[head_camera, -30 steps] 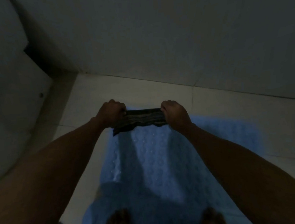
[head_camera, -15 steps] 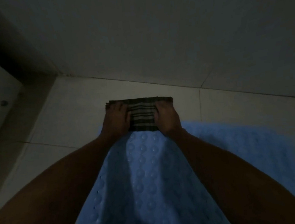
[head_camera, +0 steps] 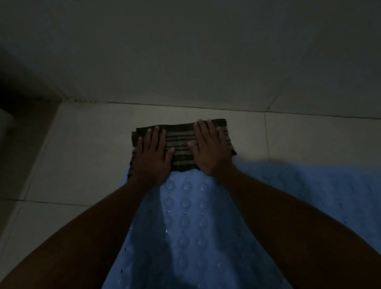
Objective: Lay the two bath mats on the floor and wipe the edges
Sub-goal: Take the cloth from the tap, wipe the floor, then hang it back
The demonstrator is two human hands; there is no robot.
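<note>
Plainly, the left hand [head_camera: 151, 156] and right hand [head_camera: 210, 149] lie flat with fingers spread on the folded striped cloth [head_camera: 181, 147], pressing it to the floor [head_camera: 82, 153] just beyond the blue bath mat [head_camera: 187, 225], likely to wipe along its far edge.

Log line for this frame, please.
left hand flat on striped cloth | right hand flat on it | cloth at blue mat far edge
</note>
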